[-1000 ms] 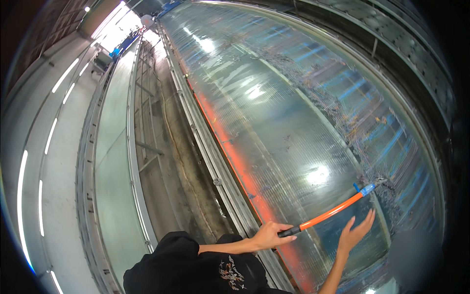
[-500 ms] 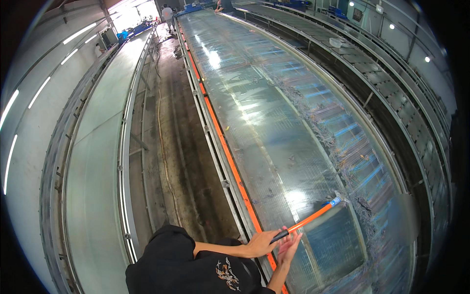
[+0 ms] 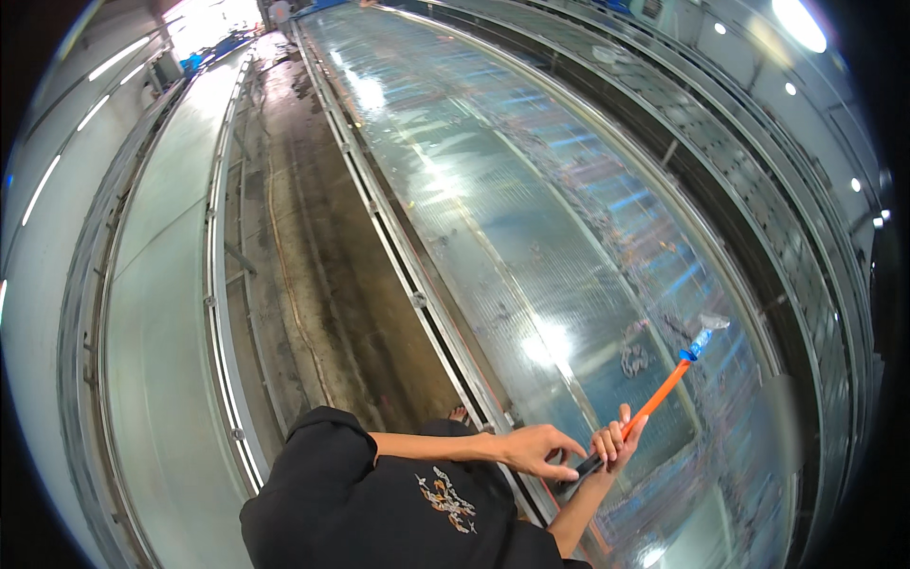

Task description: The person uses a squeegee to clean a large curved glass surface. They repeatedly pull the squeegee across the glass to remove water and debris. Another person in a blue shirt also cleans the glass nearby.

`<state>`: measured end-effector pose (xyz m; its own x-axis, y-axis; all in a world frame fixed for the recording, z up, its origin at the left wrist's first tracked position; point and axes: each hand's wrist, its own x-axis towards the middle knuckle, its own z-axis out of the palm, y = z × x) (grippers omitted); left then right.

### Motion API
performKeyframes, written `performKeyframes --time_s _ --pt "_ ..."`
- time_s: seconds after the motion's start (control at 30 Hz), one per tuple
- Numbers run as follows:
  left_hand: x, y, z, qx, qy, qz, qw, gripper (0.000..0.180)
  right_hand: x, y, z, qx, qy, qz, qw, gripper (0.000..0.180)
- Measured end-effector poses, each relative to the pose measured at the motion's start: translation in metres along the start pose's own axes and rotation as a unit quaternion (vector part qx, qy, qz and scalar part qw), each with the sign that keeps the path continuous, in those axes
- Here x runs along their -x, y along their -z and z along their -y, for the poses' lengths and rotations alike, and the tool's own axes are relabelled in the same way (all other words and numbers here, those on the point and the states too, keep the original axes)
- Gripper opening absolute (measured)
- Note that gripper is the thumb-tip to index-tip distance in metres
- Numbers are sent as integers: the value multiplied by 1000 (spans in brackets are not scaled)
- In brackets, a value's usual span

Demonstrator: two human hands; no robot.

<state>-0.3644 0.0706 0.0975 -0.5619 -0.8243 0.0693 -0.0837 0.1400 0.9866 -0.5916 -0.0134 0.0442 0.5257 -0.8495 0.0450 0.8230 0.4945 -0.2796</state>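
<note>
A long-handled scraper [image 3: 669,386] with an orange shaft, a black grip and a blue-wrapped head slants across the near right part of a long glossy table [image 3: 474,242]. My right hand [image 3: 614,448] is closed around the shaft just above the black grip. My left hand [image 3: 538,449] has bent fingers at the grip's lower end, seemingly holding it loosely. The clear tip of the scraper head is over the streaked right side of the table; whether it touches the surface I cannot tell. A crumpled grey clump [image 3: 634,359] lies on the table left of the head.
Dark scraps and blue streaks run along the table's right side. On my left, past a wet walkway [image 3: 322,266], stands another long pale table [image 3: 161,313]. Metal rails [image 3: 417,299] edge the near table. Further racks [image 3: 749,180] line the right. A person [image 3: 280,13] is far ahead.
The scraper's head has moved right and farther away. My right hand has gone from open under the grip to closed around the shaft. My left hand has shifted toward the grip's lower end.
</note>
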Motion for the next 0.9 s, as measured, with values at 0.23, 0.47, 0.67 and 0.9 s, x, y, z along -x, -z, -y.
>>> performKeyframes --time_s 0.23,0.47,0.67,0.9 --pt "48 -32 13 -89 87 -21 992 34 85 63 -37 186 44 -347 918 30" --pt "70 -45 21 -90 159 -93 979 28 122 59 -51 302 7 -352 886 36" --pt "53 -42 21 -110 168 -108 974 29 142 46 -62 657 131 -429 606 33" --pt "42 -51 26 -62 148 -124 979 26 177 15 -81 719 141 -445 515 28"
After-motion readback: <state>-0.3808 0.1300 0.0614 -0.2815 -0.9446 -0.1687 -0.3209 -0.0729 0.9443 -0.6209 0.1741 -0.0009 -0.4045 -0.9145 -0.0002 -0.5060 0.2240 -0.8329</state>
